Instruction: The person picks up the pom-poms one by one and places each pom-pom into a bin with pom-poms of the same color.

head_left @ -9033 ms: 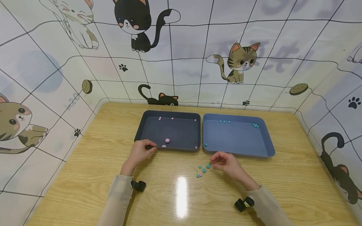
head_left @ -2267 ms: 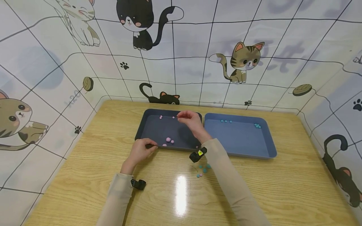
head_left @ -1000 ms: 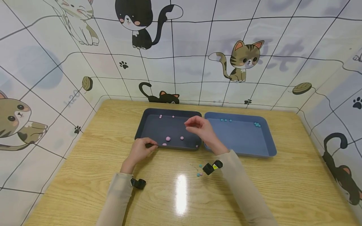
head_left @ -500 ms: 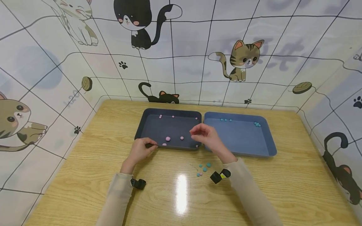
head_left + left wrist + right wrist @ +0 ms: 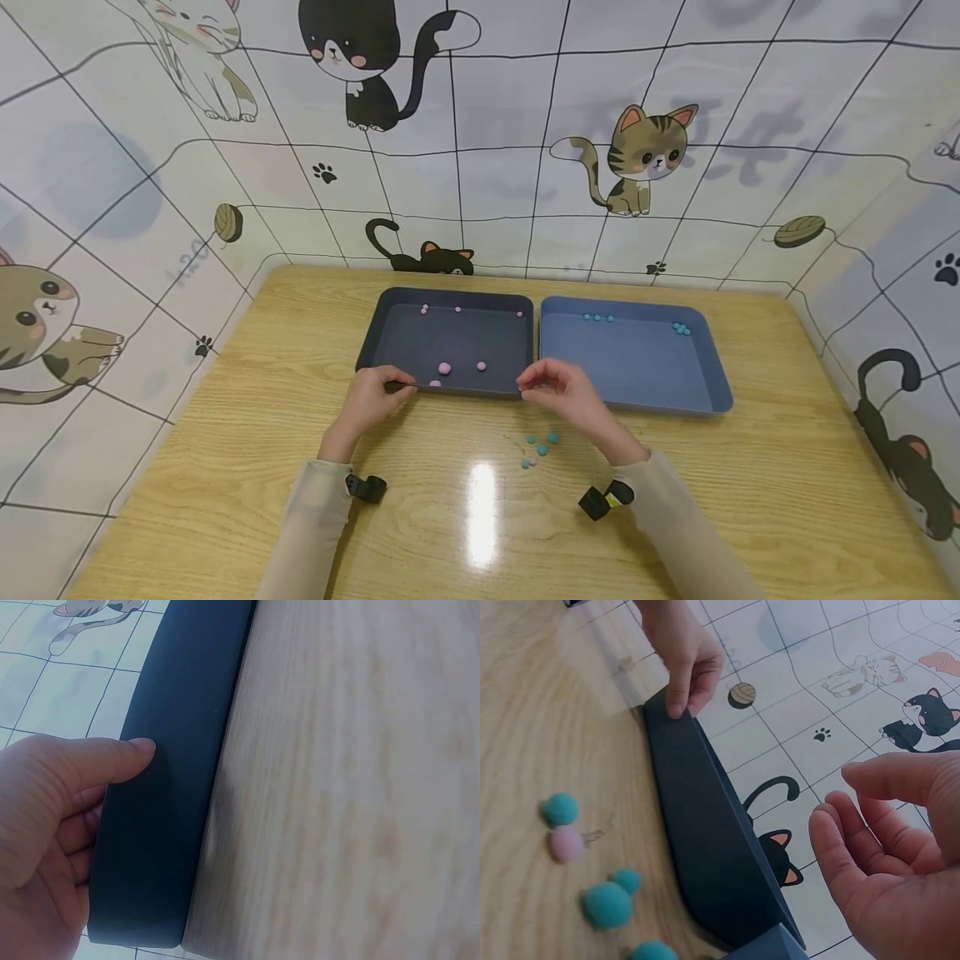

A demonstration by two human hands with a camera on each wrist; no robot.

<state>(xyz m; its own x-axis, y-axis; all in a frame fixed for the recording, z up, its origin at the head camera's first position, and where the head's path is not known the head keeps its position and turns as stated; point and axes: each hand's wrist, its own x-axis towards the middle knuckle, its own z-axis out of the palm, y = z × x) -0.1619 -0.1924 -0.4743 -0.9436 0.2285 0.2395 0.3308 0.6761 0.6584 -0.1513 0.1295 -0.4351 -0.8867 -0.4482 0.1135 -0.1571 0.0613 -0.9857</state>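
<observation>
My left hand [image 5: 372, 404] pinches the front left rim of the dark tray [image 5: 487, 393], thumb on the outer wall in the left wrist view. Several pink pompoms lie in that tray, including a larger one [image 5: 445, 368] and a smaller one [image 5: 482, 367] to its right. My right hand [image 5: 566, 396] hovers at the dark tray's front right corner, beside the blue tray [image 5: 637, 406]. In the right wrist view a gap shows between its thumb and curved fingers, with nothing visible there. It covers the dark tray's front right corner from the head view.
On the wooden table [image 5: 420, 517], before the trays, lie several teal pompoms [image 5: 607, 904] and a pink pompom [image 5: 566, 844]. Teal pompoms [image 5: 681, 329] sit along the blue tray's back. A cat-print sheet [image 5: 510, 183] stands behind and at both sides.
My right hand came back from the dark tray's rear to its front right corner. A pink pompom, absent 9 seconds ago, appeared beside the larger one, then shifted right. My left hand stayed put.
</observation>
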